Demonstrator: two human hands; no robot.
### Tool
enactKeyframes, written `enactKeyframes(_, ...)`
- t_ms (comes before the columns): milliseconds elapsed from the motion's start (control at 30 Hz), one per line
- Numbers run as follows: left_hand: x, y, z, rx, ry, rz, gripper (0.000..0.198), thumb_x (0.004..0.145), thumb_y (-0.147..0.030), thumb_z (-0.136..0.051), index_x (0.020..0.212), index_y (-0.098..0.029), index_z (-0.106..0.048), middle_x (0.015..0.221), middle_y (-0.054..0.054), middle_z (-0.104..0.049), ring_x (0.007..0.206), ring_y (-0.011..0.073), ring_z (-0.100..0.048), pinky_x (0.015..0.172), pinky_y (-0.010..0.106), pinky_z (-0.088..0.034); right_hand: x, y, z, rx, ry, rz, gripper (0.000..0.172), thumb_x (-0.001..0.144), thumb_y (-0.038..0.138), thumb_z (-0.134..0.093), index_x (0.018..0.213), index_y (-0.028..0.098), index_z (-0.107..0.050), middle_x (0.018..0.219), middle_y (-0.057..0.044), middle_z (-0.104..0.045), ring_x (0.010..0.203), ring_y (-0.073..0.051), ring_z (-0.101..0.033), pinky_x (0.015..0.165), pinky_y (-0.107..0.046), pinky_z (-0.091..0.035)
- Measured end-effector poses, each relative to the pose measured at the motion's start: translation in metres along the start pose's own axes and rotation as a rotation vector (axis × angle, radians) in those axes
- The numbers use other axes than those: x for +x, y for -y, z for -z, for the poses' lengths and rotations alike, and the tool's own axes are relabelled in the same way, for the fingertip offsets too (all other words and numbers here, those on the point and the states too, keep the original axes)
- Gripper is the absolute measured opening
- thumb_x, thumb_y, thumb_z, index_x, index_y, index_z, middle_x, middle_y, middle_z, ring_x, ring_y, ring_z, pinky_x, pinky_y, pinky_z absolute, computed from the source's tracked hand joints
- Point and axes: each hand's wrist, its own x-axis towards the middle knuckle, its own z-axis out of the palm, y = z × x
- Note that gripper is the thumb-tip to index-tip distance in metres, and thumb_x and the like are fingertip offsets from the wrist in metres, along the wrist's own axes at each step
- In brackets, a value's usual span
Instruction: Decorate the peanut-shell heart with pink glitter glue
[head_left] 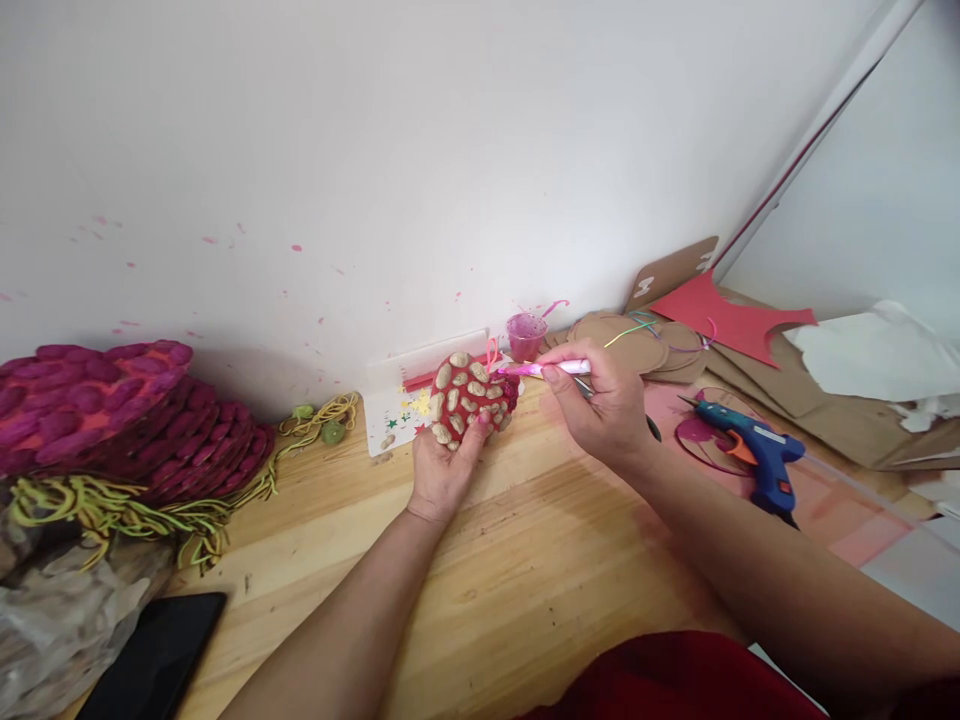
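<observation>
My left hand [448, 470] grips a round red piece covered in peanut shells [469, 395], thumb on its near face. Most shells are bare tan; those at its right edge are dark magenta. A pink loop shows at its top. In my right hand [604, 405] is a paintbrush [547, 369] with a white, pink-smeared handle, its tip at the magenta shells. Just behind the brush stands a small plastic cup [526, 336] stained pink, with a pink stick leaning out of it.
Magenta shell-covered pieces [202, 440] are stacked at left above yellow-green yarn [112, 510]. A black phone [154, 655] lies near a plastic bag [67, 620]. At right are a blue glue gun [757, 450], red paper [724, 310] and cardboard discs [622, 340]. The pink-spattered wall [450, 150] rises behind.
</observation>
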Motion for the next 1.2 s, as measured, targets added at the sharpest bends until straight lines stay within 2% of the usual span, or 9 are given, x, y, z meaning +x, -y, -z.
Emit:
enactKeyframes(200,0.001,-0.002,0.000,-0.009,0.000,0.014,0.029,0.087,-0.041,-0.071,0.105,-0.020,-0.080,0.110,0.007,-0.080,0.110,0.0283,-0.073,0.107,0.043,-0.052,0.000,-0.001,0.000,0.019,0.029,-0.017,0.005,0.097,0.026,-0.061,0.098,0.024,-0.066,0.093,-0.003,-0.074,0.082,-0.017,-0.066,0.076,-0.034,-0.052)
enactKeyframes(600,0.002,-0.007,-0.001,-0.147,-0.003,0.039,0.033,0.088,-0.041,-0.071,0.112,-0.019,-0.078,0.118,0.008,-0.078,0.114,0.0268,-0.071,0.110,0.042,-0.051,0.001,-0.005,-0.001,0.048,-0.012,-0.055,0.006,0.097,0.026,-0.061,0.096,0.024,-0.066,0.089,-0.002,-0.074,0.080,-0.016,-0.066,0.074,-0.032,-0.050)
enactKeyframes(800,0.001,-0.005,-0.003,-0.208,0.002,0.057,0.036,0.086,-0.043,-0.073,0.112,-0.017,-0.078,0.120,0.010,-0.078,0.114,0.0275,-0.072,0.110,0.043,-0.051,-0.002,-0.001,-0.003,0.011,0.078,0.081,0.005,0.096,0.024,-0.061,0.098,0.025,-0.066,0.093,-0.003,-0.075,0.086,-0.020,-0.067,0.078,-0.036,-0.052)
enactKeyframes(967,0.001,-0.003,-0.003,-0.241,-0.008,0.075,0.037,0.086,-0.045,-0.073,0.110,-0.017,-0.078,0.117,0.010,-0.079,0.113,0.0282,-0.072,0.109,0.043,-0.051,-0.003,-0.002,-0.004,-0.070,0.128,0.220,0.008,0.096,0.019,-0.061,0.099,0.025,-0.064,0.090,-0.003,-0.075,0.084,-0.020,-0.066,0.079,-0.036,-0.052)
enactKeyframes(1200,0.003,0.003,-0.003,-0.379,-0.036,0.178,0.044,0.082,-0.046,-0.078,0.113,-0.014,-0.077,0.118,0.012,-0.078,0.114,0.0301,-0.072,0.106,0.044,-0.053,-0.002,-0.006,-0.003,-0.105,0.083,0.222,0.007,0.095,0.018,-0.061,0.099,0.024,-0.064,0.089,-0.003,-0.073,0.082,-0.020,-0.065,0.077,-0.035,-0.053)
